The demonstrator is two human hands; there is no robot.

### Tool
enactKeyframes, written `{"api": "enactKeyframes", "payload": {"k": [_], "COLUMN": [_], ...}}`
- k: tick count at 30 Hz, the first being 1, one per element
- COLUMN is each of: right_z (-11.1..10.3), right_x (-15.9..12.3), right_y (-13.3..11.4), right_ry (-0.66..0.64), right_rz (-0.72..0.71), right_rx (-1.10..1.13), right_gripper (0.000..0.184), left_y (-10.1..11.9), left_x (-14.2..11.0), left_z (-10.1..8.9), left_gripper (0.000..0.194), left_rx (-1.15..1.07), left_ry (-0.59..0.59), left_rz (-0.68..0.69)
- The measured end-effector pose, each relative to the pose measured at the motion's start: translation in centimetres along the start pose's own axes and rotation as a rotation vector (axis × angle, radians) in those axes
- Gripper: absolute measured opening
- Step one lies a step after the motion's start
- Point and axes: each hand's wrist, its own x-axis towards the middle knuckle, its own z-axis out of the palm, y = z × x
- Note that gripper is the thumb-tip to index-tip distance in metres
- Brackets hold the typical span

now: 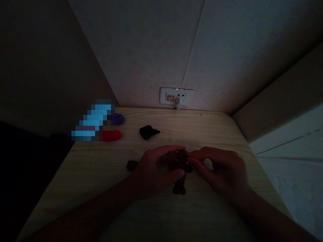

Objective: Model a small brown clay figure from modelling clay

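Note:
A small dark figure (180,183), which looks moulded from modelling clay, lies on the wooden tabletop with a rounded head, stubby arms and two feet. My left hand (152,171) curls around it from the left, thumb on its body and forefinger reaching past its head. From the right, my right hand (224,168) pinches thumb and forefinger together against the side of the head; whatever is between those fingertips is hidden. Beside my left hand lies a dark lump (132,165), partly covered by it. Beyond the hands sits a black clay-like lump (147,132) with a pointed end.
A red lump (112,135) and a purple lump (117,118) lie at the back left, beside a pixelated bright blue patch (94,119). The pale wood tabletop (209,129) meets a wall with a socket plate (176,96) holding a plug. The light is dim.

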Motion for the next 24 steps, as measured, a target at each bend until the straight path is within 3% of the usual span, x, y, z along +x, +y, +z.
{"api": "enactKeyframes", "payload": {"k": [14, 24], "right_z": [-0.19, -0.28], "right_x": [0.15, 0.01], "right_y": [0.45, -0.12], "right_ry": [-0.029, -0.129], "right_rz": [0.007, -0.093], "right_rx": [0.107, 0.11], "right_gripper": [0.013, 0.021], "left_y": [-0.2, -0.06], "left_x": [-0.08, 0.21], "left_z": [-0.04, 0.04], "left_gripper": [0.055, 0.035], "left_rx": [-0.039, -0.065], "left_ry": [-0.015, 0.078], "left_rz": [0.013, -0.048]}}
